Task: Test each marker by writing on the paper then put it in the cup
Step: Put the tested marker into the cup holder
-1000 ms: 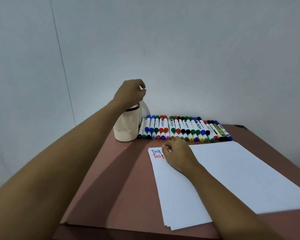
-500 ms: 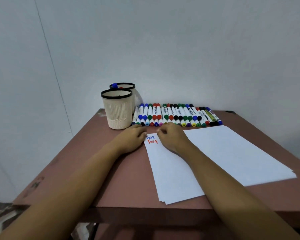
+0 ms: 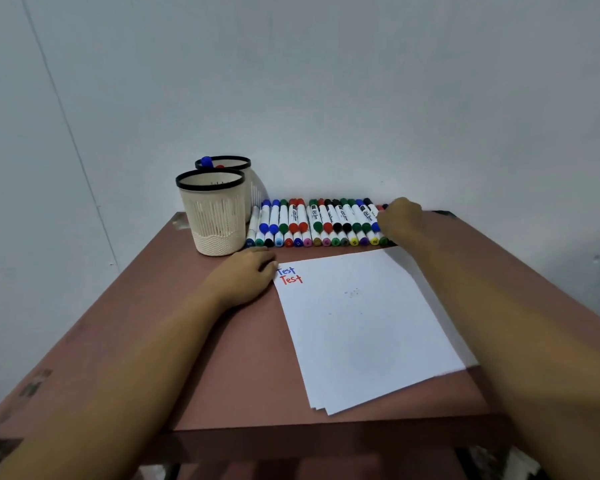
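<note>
right hand (image 3: 400, 220) sits over the right end of the marker row (image 3: 312, 223), grip cannot be told; left hand (image 3: 246, 275) lies flat beside the paper (image 3: 361, 323).

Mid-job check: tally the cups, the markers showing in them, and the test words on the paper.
Cups: 2 (front cup, back cup)
Markers showing in cups: 2 (blue marker, red marker, both in the back cup)
Words on the paper: 2 (blue Test, red Test)
Total: 6
</note>
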A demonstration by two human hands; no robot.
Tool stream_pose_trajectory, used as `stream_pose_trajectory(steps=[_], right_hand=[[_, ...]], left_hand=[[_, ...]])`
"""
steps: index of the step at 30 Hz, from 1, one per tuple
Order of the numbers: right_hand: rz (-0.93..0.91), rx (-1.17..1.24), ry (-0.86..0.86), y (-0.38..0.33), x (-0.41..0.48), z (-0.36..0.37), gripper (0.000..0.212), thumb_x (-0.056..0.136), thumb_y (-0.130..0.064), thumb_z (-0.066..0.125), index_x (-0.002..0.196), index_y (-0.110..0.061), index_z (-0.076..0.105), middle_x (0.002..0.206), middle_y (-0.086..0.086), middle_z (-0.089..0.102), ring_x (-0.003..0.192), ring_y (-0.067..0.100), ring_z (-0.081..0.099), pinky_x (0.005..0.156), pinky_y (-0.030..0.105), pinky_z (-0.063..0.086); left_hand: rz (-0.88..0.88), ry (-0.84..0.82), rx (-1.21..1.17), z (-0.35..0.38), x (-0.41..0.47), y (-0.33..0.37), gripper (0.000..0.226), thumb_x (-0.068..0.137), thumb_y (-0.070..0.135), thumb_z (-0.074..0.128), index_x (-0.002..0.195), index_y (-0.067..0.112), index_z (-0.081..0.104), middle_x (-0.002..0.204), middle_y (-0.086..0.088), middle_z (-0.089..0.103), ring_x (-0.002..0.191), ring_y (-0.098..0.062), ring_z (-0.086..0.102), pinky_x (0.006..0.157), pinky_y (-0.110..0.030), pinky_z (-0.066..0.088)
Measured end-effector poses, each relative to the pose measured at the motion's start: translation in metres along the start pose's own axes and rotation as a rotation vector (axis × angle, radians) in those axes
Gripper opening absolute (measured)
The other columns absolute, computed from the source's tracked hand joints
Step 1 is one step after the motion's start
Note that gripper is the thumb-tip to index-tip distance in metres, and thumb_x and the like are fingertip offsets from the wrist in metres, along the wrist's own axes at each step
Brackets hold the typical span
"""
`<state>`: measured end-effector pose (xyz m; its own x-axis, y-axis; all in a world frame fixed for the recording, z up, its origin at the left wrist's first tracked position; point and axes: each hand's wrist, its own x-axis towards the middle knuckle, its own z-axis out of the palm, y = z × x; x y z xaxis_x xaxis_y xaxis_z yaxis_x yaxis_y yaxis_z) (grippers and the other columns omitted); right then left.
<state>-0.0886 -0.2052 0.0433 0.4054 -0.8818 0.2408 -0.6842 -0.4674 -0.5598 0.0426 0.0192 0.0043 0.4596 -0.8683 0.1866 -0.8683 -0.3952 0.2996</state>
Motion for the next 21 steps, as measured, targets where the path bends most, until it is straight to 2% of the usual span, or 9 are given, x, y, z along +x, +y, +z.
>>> stream_pose_trajectory(steps=[3, 6, 8, 10, 12, 15, 18, 19, 21], right_hand=[[0.014, -0.051, -0.025, 0.009, 0.009, 0.006, 0.014, 0.094, -0.011, 0.042, 0.096, -0.002, 0.053, 0.112, 0.02, 0.059, 0.094, 0.032, 0.053, 0.071, 0.031, 0.035], [0.047, -0.057, -0.041, 0.013, 0.015, 0.01, 0.015, 0.094, -0.014, 0.044, 0.082, -0.005, 0.046, 0.111, 0.017, 0.056, 0.1, 0.033, 0.052, 0.076, 0.032, 0.035], [0.037, -0.038, -0.034, 0.014, 0.018, 0.013, 0.025, 0.09, -0.009, 0.046, 0.067, -0.009, 0.038, 0.099, 0.016, 0.054, 0.089, 0.03, 0.047, 0.073, 0.033, 0.035], [0.026, -0.034, -0.008, 0.014, 0.018, 0.015, 0.03, 0.088, -0.006, 0.047, 0.062, -0.012, 0.033, 0.08, 0.012, 0.048, 0.084, 0.029, 0.043, 0.062, 0.029, 0.033], [0.027, -0.043, 0.018, 0.014, 0.017, 0.017, 0.032, 0.087, -0.003, 0.047, 0.06, -0.011, 0.031, 0.066, 0.006, 0.038, 0.081, 0.028, 0.043, 0.05, 0.027, 0.025], [0.034, 0.014, 0.088, 0.014, 0.014, 0.015, 0.031, 0.09, 0.0, 0.044, 0.062, -0.007, 0.033, 0.063, 0.003, 0.036, 0.079, 0.026, 0.043, 0.053, 0.029, 0.028], [0.068, 0.161, 0.193, 0.01, 0.009, 0.007, 0.014, 0.094, -0.006, 0.043, 0.082, -0.002, 0.046, 0.076, 0.008, 0.048, 0.081, 0.024, 0.046, 0.06, 0.029, 0.032], [0.074, 0.216, 0.222, 0.008, 0.007, 0.003, 0.013, 0.095, -0.009, 0.043, 0.086, -0.003, 0.049, 0.079, 0.009, 0.05, 0.079, 0.024, 0.047, 0.057, 0.028, 0.032], [0.058, 0.328, 0.233, 0.003, 0.0, -0.004, 0.015, 0.094, -0.012, 0.044, 0.086, -0.004, 0.055, 0.072, 0.006, 0.052, 0.074, 0.022, 0.049, 0.047, 0.026, 0.03]], left_hand=[[0.001, 0.001, 0.005, 0.001, 0.001, 0.0, 0.041, 0.1, 0.027, 0.034, 0.136, 0.012, 0.045, 0.144, -0.004, 0.041, 0.132, -0.015, 0.036, 0.106, -0.024, 0.026], [0.001, 0.001, 0.007, 0.001, 0.001, 0.0, 0.04, 0.1, 0.027, 0.034, 0.135, 0.011, 0.046, 0.143, -0.004, 0.042, 0.131, -0.015, 0.037, 0.105, -0.024, 0.026], [0.001, -0.002, 0.003, 0.001, 0.0, 0.0, 0.04, 0.1, 0.026, 0.034, 0.134, 0.011, 0.047, 0.143, -0.004, 0.042, 0.131, -0.015, 0.037, 0.104, -0.024, 0.027], [-0.003, -0.005, 0.005, 0.001, 0.001, 0.0, 0.039, 0.1, 0.027, 0.034, 0.134, 0.011, 0.047, 0.143, -0.004, 0.043, 0.13, -0.016, 0.038, 0.104, -0.024, 0.028], [-0.009, -0.01, 0.007, 0.001, 0.001, 0.001, 0.04, 0.1, 0.027, 0.034, 0.135, 0.012, 0.046, 0.143, -0.004, 0.042, 0.13, -0.016, 0.038, 0.104, -0.024, 0.028], [-0.015, -0.021, 0.004, 0.0, 0.001, 0.001, 0.04, 0.1, 0.028, 0.033, 0.136, 0.013, 0.045, 0.145, -0.004, 0.04, 0.132, -0.015, 0.036, 0.105, -0.024, 0.026], [-0.027, -0.025, -0.023, 0.0, 0.0, 0.0, 0.041, 0.101, 0.028, 0.032, 0.137, 0.013, 0.044, 0.145, -0.003, 0.04, 0.132, -0.015, 0.035, 0.106, -0.024, 0.025], [-0.03, -0.019, -0.04, 0.0, 0.0, 0.0, 0.041, 0.101, 0.028, 0.032, 0.137, 0.013, 0.044, 0.145, -0.003, 0.04, 0.132, -0.015, 0.036, 0.106, -0.024, 0.026], [-0.033, 0.008, -0.089, -0.001, 0.0, 0.001, 0.04, 0.101, 0.027, 0.032, 0.137, 0.013, 0.044, 0.142, -0.004, 0.044, 0.129, -0.015, 0.038, 0.103, -0.023, 0.027]])
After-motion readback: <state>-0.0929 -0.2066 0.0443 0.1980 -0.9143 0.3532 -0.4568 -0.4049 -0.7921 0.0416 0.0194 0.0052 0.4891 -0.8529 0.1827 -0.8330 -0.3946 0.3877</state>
